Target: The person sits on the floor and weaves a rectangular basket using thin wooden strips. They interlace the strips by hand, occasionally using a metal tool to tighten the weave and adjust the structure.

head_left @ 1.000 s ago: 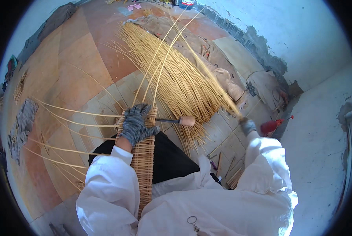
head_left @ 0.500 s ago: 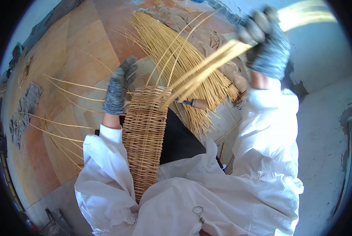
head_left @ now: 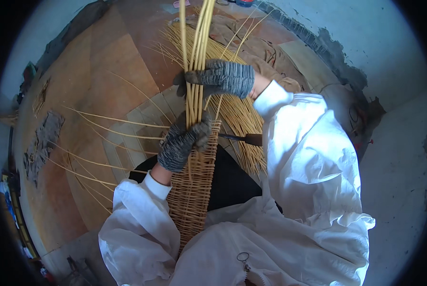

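Note:
A small bundle of pale wicker rods [head_left: 197,55] stands upright between my gloved hands. My left hand [head_left: 182,138] is closed around its lower end, just over the woven wicker piece [head_left: 194,190]. Higher up, my right hand [head_left: 218,78] wraps the same bundle from the right side. The woven piece runs from my lap away from me, on a black cloth [head_left: 232,183]. Long loose rods stick out from its left side and its far end. My left hand covers part of its top. A dark-shafted tool [head_left: 244,138] points into its right edge.
A big heap of straight wicker rods [head_left: 237,114] lies beyond on a brown cloth [head_left: 270,52]. Scraps of grey cloth [head_left: 44,143] are on the tiled floor at the left. A pale wall [head_left: 399,143] rises on the right.
My right hand has come down and left from the upper right with the rods, turning the bundle upright. My left hand has moved from beside the woven piece onto the bundle and closed.

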{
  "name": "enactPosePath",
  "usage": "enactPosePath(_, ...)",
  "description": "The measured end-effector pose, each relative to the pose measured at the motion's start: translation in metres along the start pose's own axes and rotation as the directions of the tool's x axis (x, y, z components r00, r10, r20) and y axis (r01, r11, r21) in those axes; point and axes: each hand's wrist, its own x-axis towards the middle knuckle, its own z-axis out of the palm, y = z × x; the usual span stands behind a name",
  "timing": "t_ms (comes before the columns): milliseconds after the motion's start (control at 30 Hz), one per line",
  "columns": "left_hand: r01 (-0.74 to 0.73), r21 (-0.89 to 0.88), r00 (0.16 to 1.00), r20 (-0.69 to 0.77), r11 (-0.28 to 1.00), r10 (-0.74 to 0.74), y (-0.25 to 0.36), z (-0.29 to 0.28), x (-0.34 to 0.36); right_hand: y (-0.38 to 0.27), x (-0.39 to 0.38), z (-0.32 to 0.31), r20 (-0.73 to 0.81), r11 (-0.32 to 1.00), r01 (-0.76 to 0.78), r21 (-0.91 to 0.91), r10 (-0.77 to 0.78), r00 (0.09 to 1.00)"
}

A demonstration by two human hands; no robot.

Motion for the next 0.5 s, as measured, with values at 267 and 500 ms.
enactPosePath(267, -0.303, 0.435, 0.843, -0.292, 0.848, 0.451, 0.006, 0.006, 0.017, 0.001, -0.108, -0.011, -0.161, 0.939, 0.098, -0.33, -0.159, 0.974)
enactPosePath(500, -0.197, 0.465, 0.815, -0.411, 0.863, 0.408, -0.024, 0.015, 0.015, 0.088, -0.257, 0.019, -0.48, 0.986, -0.043, -0.162, -0.04, 0.876)
